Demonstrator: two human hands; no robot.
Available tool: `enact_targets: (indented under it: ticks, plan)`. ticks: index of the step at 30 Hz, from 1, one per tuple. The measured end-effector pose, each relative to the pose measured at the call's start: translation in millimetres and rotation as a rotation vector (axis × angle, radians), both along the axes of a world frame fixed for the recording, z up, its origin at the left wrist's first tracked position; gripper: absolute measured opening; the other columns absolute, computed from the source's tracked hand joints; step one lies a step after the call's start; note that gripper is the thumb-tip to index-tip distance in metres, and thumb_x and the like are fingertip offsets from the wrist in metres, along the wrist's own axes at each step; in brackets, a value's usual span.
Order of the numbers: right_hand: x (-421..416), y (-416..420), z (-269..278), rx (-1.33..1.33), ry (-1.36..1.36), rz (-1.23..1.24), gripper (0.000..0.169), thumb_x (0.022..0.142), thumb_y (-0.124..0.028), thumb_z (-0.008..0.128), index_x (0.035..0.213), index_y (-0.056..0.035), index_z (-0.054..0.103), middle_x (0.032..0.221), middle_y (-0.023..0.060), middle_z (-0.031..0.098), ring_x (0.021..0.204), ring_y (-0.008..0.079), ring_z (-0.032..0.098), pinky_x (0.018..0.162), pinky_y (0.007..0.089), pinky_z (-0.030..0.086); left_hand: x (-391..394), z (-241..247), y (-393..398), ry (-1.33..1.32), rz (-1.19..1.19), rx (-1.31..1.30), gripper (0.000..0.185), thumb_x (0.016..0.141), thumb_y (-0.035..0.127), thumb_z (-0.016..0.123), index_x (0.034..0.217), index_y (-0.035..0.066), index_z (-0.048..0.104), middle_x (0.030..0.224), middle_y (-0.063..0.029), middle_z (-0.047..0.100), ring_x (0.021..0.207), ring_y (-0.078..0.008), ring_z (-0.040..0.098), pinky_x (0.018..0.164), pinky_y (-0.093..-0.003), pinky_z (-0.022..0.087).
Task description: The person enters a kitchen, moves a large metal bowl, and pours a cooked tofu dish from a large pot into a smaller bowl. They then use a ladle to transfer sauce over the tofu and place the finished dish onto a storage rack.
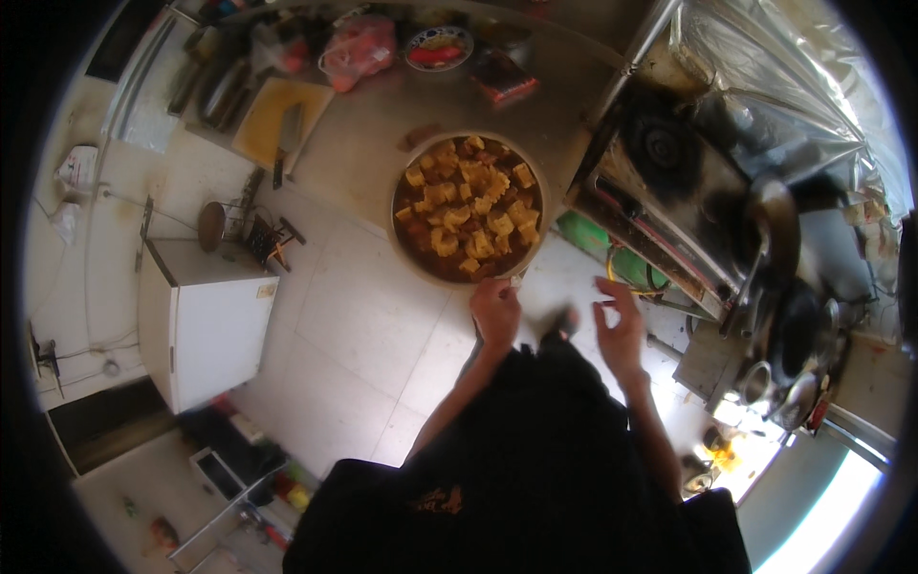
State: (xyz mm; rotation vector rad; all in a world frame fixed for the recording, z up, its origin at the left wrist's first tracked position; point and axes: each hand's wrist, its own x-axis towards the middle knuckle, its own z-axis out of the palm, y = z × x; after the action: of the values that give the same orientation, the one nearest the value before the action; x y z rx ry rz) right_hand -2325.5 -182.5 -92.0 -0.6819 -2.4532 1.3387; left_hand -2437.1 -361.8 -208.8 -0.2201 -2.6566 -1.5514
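Observation:
A large round metal basin (pixel 394 228) stands at the counter's near edge. Chunks of golden-brown food, with ridged sides like fried tofu (pixel 459 215), fill it in dark brown sauce. My left hand (pixel 496 312) is curled at the basin's near rim, a small pale piece (pixel 515 281) pinched at its fingertips; what the piece is cannot be made out. To the right of the basin, my right hand (pixel 620 326) hangs in the air above the floor. Its fingers are bent and apart, and nothing shows between them.
On the steel counter (pixel 351 151) lie a cleaver (pixel 289 136) on a yellow cutting board (pixel 262 115), a pink plastic bag (pixel 361 50) and a patterned plate (pixel 439 50). A blackened gas stove (pixel 663 147) with a wok (pixel 774 222) is at right. A white cabinet (pixel 219 344) stands left.

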Motion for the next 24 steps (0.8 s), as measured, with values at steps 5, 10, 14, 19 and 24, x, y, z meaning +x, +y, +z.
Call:
enact_targets:
  ticks: [5, 10, 14, 19, 24]
  plan:
    - [-41, -32, 21, -0.176, -0.042, 0.264, 0.047, 0.087, 0.011, 0.063, 0.131, -0.0051, 0.064, 0.132, 0.017, 0.062, 0.116, 0.0302, 0.067, 0.085, 0.0358, 0.059, 1, 16, 8, -0.359, 0.004, 0.346, 0.005, 0.082, -0.003, 0.07, 0.086, -0.001, 0.072, 0.078, -0.012, 0.071, 0.07, -0.022, 0.069, 0.067, -0.0338, 0.053]
    - [-81, -29, 25, -0.099, 0.11, 0.181, 0.029, 0.084, 0.005, 0.077, 0.112, 0.0002, 0.072, 0.111, 0.0138, 0.071, 0.094, 0.0238, 0.075, 0.084, 0.033, 0.063, -20, 90, 12, -0.537, -0.173, 0.674, 0.02, 0.094, -0.009, 0.06, 0.111, -0.007, 0.069, 0.105, -0.0134, 0.073, 0.096, -0.0193, 0.072, 0.086, -0.0297, 0.059]
    - [-157, -4, 25, -0.003, 0.15, 0.27, 0.016, 0.088, 0.006, 0.07, 0.103, -0.0003, 0.07, 0.099, 0.0127, 0.072, 0.09, 0.0219, 0.075, 0.082, 0.0342, 0.064, -62, 130, -7, -0.488, -0.331, 0.615, 0.028, 0.099, -0.006, 0.056, 0.126, -0.008, 0.064, 0.124, -0.0159, 0.069, 0.113, -0.0243, 0.069, 0.096, -0.0351, 0.058]
    - [-330, 5, 1, 0.149, 0.169, 0.324, 0.019, 0.093, -0.006, 0.063, 0.112, -0.0078, 0.065, 0.096, 0.0139, 0.072, 0.088, 0.0337, 0.072, 0.077, 0.0438, 0.058, -102, 111, -81, -0.278, 0.096, 0.657, 0.025, 0.097, -0.008, 0.055, 0.12, -0.006, 0.066, 0.111, -0.0157, 0.071, 0.097, -0.0226, 0.071, 0.087, -0.034, 0.06]
    - [-443, 16, -75, 0.352, 0.05, 0.564, 0.02, 0.087, -0.01, 0.068, 0.106, -0.0104, 0.072, 0.098, 0.0147, 0.073, 0.091, 0.0345, 0.071, 0.082, 0.0449, 0.055, -115, 29, -154, -0.177, 0.443, 0.427, 0.03, 0.094, -0.012, 0.051, 0.117, 0.0, 0.067, 0.097, -0.0084, 0.069, 0.078, -0.0158, 0.068, 0.072, -0.0288, 0.06]
